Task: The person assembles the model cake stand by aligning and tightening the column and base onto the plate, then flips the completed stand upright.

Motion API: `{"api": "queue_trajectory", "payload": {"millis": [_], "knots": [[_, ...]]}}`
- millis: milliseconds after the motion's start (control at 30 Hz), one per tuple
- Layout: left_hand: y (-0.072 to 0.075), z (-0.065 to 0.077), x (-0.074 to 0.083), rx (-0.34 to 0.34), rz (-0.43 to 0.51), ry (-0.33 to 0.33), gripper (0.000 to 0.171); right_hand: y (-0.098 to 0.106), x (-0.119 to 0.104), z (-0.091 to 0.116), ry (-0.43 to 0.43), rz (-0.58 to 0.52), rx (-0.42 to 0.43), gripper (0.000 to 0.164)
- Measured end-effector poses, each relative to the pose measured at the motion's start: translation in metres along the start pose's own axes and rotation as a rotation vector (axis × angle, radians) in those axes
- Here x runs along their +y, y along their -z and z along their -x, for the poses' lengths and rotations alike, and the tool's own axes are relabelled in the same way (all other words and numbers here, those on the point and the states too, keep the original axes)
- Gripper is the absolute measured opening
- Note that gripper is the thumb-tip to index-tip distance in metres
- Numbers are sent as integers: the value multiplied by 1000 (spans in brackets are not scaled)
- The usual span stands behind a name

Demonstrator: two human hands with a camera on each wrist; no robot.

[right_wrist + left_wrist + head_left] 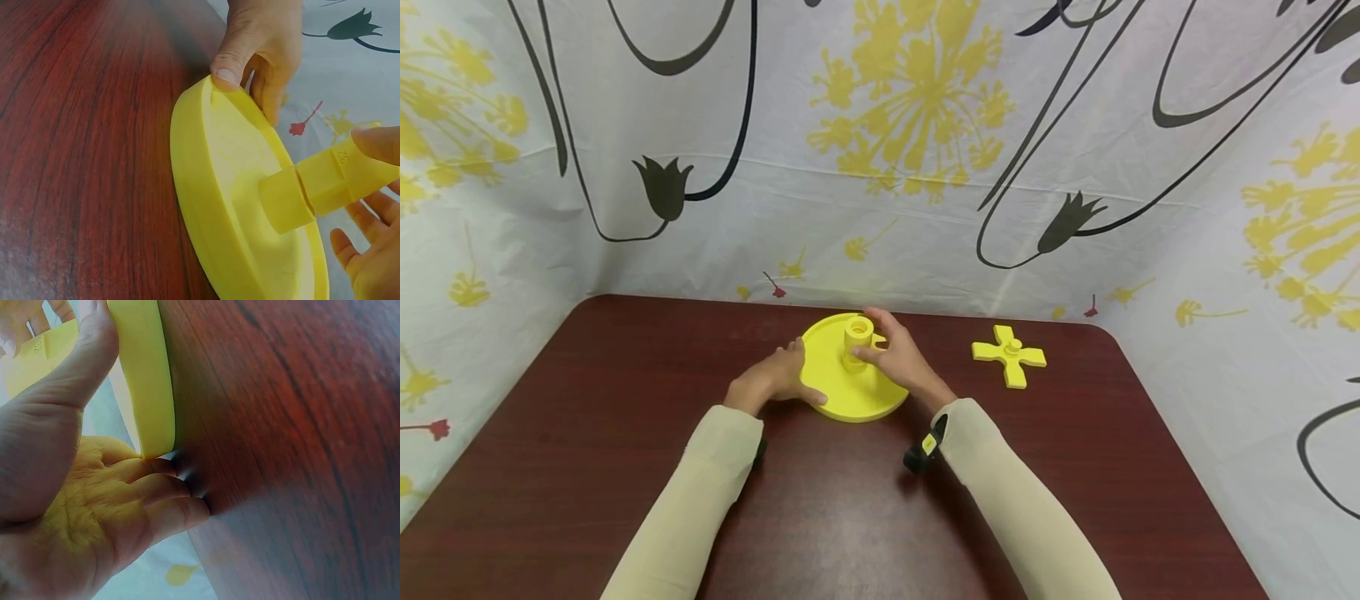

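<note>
A round yellow plate with a raised rim (850,408) lies on the table. My left hand (778,377) grips its left edge, thumb over the rim and fingers along the outer side. A short yellow post (284,201) rises from the plate's middle. On top of the post, a hollow yellow sleeve (858,330) with flat faces and embossed marks meets it at a visible seam. My right hand (901,357) pinches this sleeve, thumb on the near side and forefinger behind; its other fingers are spread apart in the right wrist view.
To the right on the dark red wooden table (820,517) lies a yellow four-armed cross (1012,360) with a small central peg. A white cloth with a flower print (790,108) hangs behind the table and at both sides.
</note>
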State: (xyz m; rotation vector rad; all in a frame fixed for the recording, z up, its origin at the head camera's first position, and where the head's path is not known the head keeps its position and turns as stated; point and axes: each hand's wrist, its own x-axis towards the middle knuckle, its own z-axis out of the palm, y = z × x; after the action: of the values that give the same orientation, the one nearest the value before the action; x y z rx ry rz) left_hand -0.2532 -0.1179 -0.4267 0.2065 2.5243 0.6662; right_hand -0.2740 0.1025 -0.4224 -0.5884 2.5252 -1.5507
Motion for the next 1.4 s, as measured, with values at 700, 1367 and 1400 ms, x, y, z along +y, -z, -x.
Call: {"api": "queue_trajectory", "payload": {"millis": [700,1367,1400], "knots": [[-1,0,1,-1,-11,7,116,-7,12,-7,-16,58,119,51],[-1,0,0,-3,-2,8,115,2,10,-8,52,-20,33,54],[-1,-1,0,-3,-3,8,115,2,11,-8,54,-17,33,54]]}}
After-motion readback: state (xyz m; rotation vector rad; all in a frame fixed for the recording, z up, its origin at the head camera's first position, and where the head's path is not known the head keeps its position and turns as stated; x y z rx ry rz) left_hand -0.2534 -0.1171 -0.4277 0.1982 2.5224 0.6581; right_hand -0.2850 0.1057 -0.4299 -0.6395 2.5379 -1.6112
